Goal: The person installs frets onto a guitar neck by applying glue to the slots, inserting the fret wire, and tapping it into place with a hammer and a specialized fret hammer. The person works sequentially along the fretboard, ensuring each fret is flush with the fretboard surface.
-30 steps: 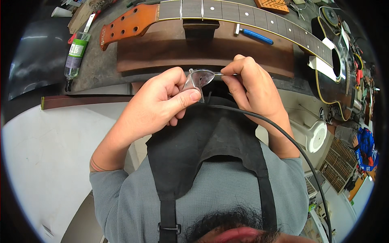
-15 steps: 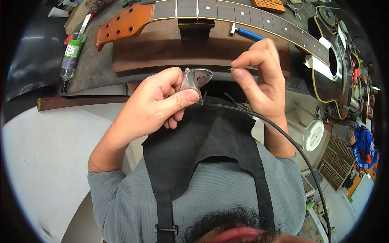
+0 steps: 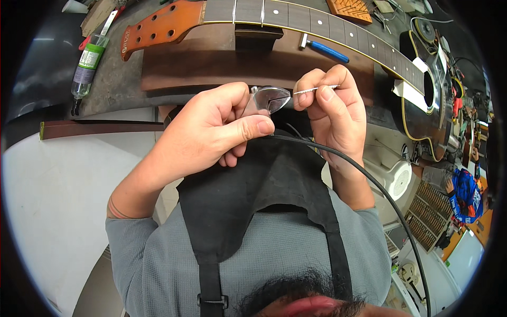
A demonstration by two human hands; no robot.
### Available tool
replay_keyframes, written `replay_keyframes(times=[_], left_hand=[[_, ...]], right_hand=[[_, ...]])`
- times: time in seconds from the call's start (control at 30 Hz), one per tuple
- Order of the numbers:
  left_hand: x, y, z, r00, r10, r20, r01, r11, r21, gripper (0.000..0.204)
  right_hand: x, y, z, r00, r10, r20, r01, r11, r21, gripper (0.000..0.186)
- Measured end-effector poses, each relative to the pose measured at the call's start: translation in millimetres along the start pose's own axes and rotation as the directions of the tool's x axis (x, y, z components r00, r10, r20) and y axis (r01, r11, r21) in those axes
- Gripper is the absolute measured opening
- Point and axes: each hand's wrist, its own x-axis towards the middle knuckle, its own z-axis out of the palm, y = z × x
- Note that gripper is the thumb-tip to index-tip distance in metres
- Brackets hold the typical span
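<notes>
My left hand [image 3: 219, 124] is closed on a small, clear plastic pouch [image 3: 261, 103], thumb across its front. The pouch's mouth gapes toward my right hand, and a dark thin line shows inside. Just right of the mouth, my right hand [image 3: 338, 111] pinches a short, thin piece of fret wire [image 3: 311, 91] between thumb and fingers, roughly level. Beyond both hands lies a guitar neck [image 3: 332, 29] with a dark fingerboard and an orange-brown headstock [image 3: 163, 25]. Two bright frets cross the fingerboard near the headstock; the other slots look bare.
A dark neck support [image 3: 257, 39] stands under the neck. Nearby lie a blue-handled hammer [image 3: 327, 51] and a bottle [image 3: 87, 68]. At right is the black guitar body [image 3: 422, 127]. A black cable [image 3: 364, 171] arcs past my right forearm. A wooden block [image 3: 351, 9] sits behind.
My right hand has moved left, closer to the pouch, and the fret wire in its pinch now shows at fuller length. The left hand has shifted slightly right with the pouch.
</notes>
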Motion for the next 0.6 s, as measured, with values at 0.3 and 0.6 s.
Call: replay_keyframes(times=[0.3, 0.6], left_hand=[[1.9, -2.9, -3.1, 1.000, -0.018, -0.002, 0.018, 1.000, 0.018, 0.030], [-0.3, -6.8, -5.4, 0.999, 0.019, 0.037, -0.017, 0.998, -0.056, 0.027]], right_hand=[[-0.2, 2.9, 3.0, 1.000, 0.002, 0.003, -0.002, 1.000, -0.027, 0.010], [-1.2, 5.8, 4.5, 1.000, -0.003, -0.004, 0.003, 0.997, -0.082, 0.011]])
